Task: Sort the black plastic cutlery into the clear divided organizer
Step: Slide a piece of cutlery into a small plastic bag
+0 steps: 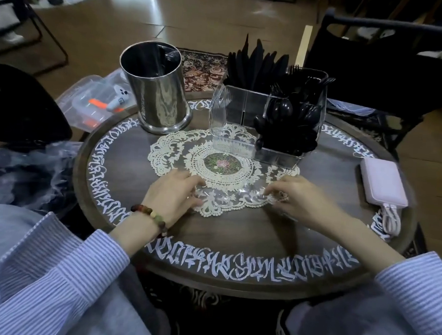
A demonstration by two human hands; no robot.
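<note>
Beside the one lace mat (222, 167): one steel cup (156, 88), one clear organizer (265, 118), one power bank (383, 181), two hands.

A round dark wooden table (237, 225) with white painted lettering around its rim is standing on a brown wood-plank floor (152, 10). Soft light is glinting off the boards far ahead of the hands. A black fabric folding chair (375, 73) is sitting beyond the right hand, and a patterned dark red rug (202, 70) is lying past the table's far edge.
</note>
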